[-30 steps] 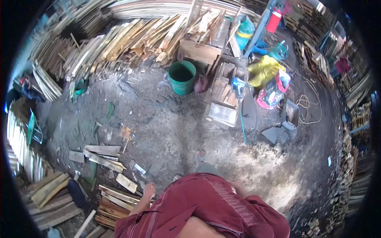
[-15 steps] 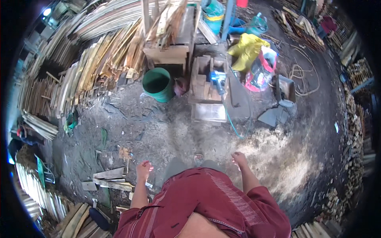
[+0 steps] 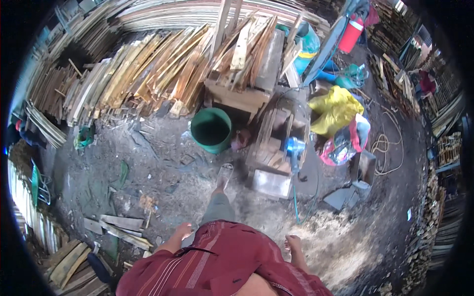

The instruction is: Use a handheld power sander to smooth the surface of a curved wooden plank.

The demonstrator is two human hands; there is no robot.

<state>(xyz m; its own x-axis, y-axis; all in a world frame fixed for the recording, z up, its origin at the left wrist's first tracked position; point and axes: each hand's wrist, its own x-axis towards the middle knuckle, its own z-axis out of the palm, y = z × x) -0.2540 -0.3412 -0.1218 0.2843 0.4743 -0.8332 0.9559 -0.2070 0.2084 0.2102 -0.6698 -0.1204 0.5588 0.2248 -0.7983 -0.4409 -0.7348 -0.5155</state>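
Both my hands hang at my sides, away from everything on the ground. My left hand (image 3: 182, 231) holds nothing; its fingers are loosely bent and apart. Nothing shows in my right hand (image 3: 293, 242) either, its fingers slackly curled. Ahead of me a green bucket (image 3: 220, 144) stands on the dirt floor, its inside dark. To its right, a blue air tool (image 3: 295, 146) with a teal hose (image 3: 296, 202) lies on a low wooden workbench (image 3: 269, 163). A pale metal-looking plate (image 3: 271, 183) is at the bench's near end.
Wood strips (image 3: 148, 74) are heaped at the far left. Scrap boards (image 3: 123, 223) lie near my left side. A yellow sack (image 3: 335, 111), a pink-edged bag (image 3: 340, 149) and a coiled rope (image 3: 387, 148) lie to the right. A red jug (image 3: 351, 35) hangs near a blue post (image 3: 330, 47).
I have stepped forward, one foot now out toward the bucket. The bucket and bench sit nearer and further right in view. Both hands have swung lower, holding nothing.
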